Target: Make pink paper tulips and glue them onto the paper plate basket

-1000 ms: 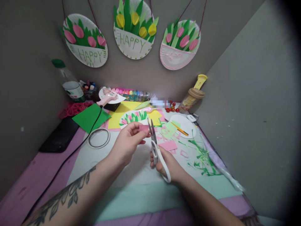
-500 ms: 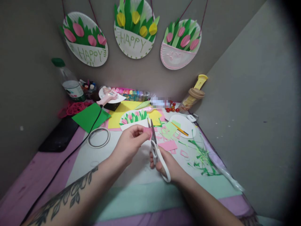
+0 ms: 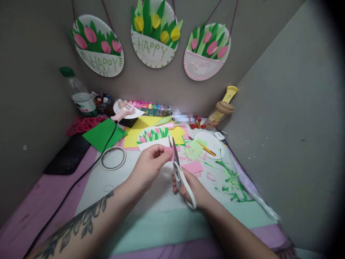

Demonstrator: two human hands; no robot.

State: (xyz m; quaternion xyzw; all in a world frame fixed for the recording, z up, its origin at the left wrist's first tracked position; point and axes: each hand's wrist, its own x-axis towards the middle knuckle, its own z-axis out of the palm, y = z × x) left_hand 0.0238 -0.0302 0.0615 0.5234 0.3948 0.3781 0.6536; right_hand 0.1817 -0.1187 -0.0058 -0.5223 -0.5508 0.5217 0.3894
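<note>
Between thumb and fingers, my left hand pinches a small piece of pink paper. My right hand grips white-handled scissors, whose blades are parted and stand at the right edge of that piece. Just behind my left hand lies a paper-plate basket with pink tulips and green leaves. Right of the scissors rest a pink paper rectangle and several pink cut-out scraps. A light green paper lies partly over a white plate, with an orange pencil on top.
Green paper strips are scattered at right. On the left are a tape roll, a green sheet, a black phone-like object and a glue gun with a black cord. A bottle stands behind; three decorated plates hang on the wall.
Almost nothing differs. Both hands, the pink paper and the scissors hold nearly the same place, with the blades still parted.
</note>
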